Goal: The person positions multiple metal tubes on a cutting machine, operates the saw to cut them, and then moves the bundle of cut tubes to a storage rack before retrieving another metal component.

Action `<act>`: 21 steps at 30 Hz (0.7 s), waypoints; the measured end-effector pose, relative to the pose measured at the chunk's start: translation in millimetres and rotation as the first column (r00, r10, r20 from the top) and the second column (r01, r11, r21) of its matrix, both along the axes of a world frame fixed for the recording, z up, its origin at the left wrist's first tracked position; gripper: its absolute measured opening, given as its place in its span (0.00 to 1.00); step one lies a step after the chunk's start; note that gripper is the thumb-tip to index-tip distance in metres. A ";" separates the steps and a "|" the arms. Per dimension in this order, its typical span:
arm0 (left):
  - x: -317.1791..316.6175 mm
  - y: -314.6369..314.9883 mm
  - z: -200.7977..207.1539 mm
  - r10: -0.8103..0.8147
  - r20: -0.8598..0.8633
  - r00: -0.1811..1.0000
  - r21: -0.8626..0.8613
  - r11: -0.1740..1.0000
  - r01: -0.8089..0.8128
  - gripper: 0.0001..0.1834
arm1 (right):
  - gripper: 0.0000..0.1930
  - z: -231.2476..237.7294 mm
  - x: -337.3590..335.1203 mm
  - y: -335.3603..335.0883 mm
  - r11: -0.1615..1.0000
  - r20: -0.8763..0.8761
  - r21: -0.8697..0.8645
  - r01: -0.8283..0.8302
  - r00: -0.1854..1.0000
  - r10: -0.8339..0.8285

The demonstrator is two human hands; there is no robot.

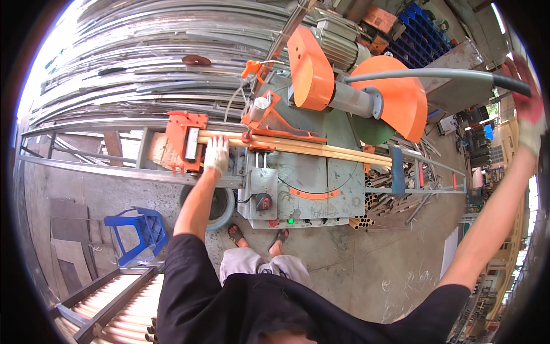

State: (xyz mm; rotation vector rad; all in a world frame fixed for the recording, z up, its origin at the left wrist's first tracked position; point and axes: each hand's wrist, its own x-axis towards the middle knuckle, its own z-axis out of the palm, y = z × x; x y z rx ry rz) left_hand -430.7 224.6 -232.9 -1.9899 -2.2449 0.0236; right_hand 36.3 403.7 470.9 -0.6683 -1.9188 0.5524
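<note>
My left hand (217,155), in a pale work glove, lies with its fingers stretched across several tan tubes (309,148) near their left ends. The tubes run side by side along the bed of a cut-off saw, past an orange clamp (265,121). My right hand (525,106), gloved with a reddish palm, is raised far out to the right. Its fingers extend past the black grip of the saw's long grey lever (435,73); the palm is against or just behind that grip. The lever joins the saw head, between orange guards (388,94). A dark green disc (372,129) shows beneath.
An orange stop block (184,140) sits at the tubes' left ends. A tape measure (263,201) lies on the machine's front ledge. A blue stool (136,234), a round bucket (227,206) and a rack of tubes (117,304) stand nearby. Long metal stock (143,74) fills the back left.
</note>
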 end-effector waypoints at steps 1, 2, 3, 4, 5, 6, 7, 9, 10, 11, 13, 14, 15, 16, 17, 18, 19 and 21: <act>10.1 -19.3 -5.4 -0.033 0.071 0.997 0.084 0.996 0.027 0.32 | 0.27 27.5 22.4 19.4 0.695 -0.008 -0.553 -0.459 0.837 0.546; 27.0 -44.8 2.9 -0.056 0.216 0.975 0.111 0.993 0.032 0.32 | 0.25 26.0 19.5 24.5 0.670 -0.112 -0.586 -0.457 0.864 0.491; 40.8 -78.9 12.4 -0.075 0.347 0.935 0.135 0.990 0.029 0.33 | 0.23 14.4 14.1 27.5 0.637 -0.222 -0.610 -0.472 0.873 0.434; 52.6 -115.0 5.9 -0.073 0.446 0.892 0.184 0.983 -0.012 0.35 | 0.22 9.5 12.0 26.3 0.635 -0.266 -0.596 -0.492 0.867 0.422; 57.4 -154.5 -12.5 0.016 0.468 0.884 0.113 0.991 -0.077 0.36 | 0.21 2.0 6.0 24.5 0.625 -0.316 -0.579 -0.523 0.851 0.419; 65.9 -195.0 -23.4 0.033 0.530 0.847 0.090 0.991 -0.095 0.37 | 0.20 -9.2 -1.6 12.4 0.776 -0.330 -0.457 -0.434 0.893 0.305; 76.2 -239.7 -40.8 0.092 0.546 0.833 0.013 0.993 -0.118 0.37 | 0.22 -23.6 -12.1 -3.4 0.892 -0.362 -0.331 -0.309 0.914 0.183; 76.7 -335.7 -121.7 0.251 0.560 0.789 -0.075 0.964 -0.254 0.41 | 0.15 -55.8 -60.0 -59.2 0.906 -0.419 -0.185 -0.381 0.864 0.278; 101.9 -350.6 -109.3 0.353 0.577 0.737 -0.265 0.934 -0.239 0.43 | 0.13 -75.8 -59.3 -92.4 0.930 -0.421 -0.117 -0.348 0.865 0.271; 114.6 -359.2 -96.8 0.419 0.636 0.648 -0.356 0.905 -0.235 0.42 | 0.14 -90.1 -41.9 -116.1 0.943 -0.405 -0.077 -0.323 0.875 0.266; 133.1 -370.7 -85.8 0.282 0.773 0.568 -0.148 0.951 -0.272 0.29 | 0.23 -130.0 -11.5 -156.7 0.956 -0.358 -0.039 -0.291 0.897 0.258; 138.9 -362.8 -45.5 0.338 0.794 0.506 -0.225 0.936 -0.272 0.25 | 0.24 -168.9 -19.9 -186.9 0.978 -0.446 -0.054 -0.199 0.882 0.155; 154.0 -330.4 8.1 0.363 0.823 0.437 -0.284 0.929 -0.237 0.21 | 0.26 -197.4 -3.8 -210.5 0.974 -0.382 0.022 -0.225 0.898 0.216; 167.6 -306.9 47.8 0.224 0.901 0.372 -0.161 0.968 -0.192 0.18 | 0.26 -222.6 2.2 -243.0 0.987 -0.392 0.013 -0.157 0.908 0.150; 181.0 -286.1 86.5 0.084 0.951 0.298 -0.038 0.987 -0.157 0.14 | 0.25 -246.6 8.7 -268.7 0.989 -0.394 -0.016 -0.146 0.910 0.128; 195.4 -264.1 133.0 -0.024 0.945 0.327 0.065 0.991 -0.114 0.14 | 0.24 -273.5 13.6 -293.0 0.989 -0.396 -0.050 -0.139 0.912 0.108; 216.5 -240.9 178.1 -0.140 0.931 0.338 0.168 0.984 -0.053 0.13 | 0.17 -295.1 25.0 -314.8 0.977 -0.422 -0.149 -0.156 0.903 0.080; 256.8 -211.3 255.3 -0.289 0.897 0.334 0.298 0.954 0.024 0.16 | 0.13 -337.1 38.2 -340.0 0.976 -0.391 -0.169 -0.140 0.918 0.064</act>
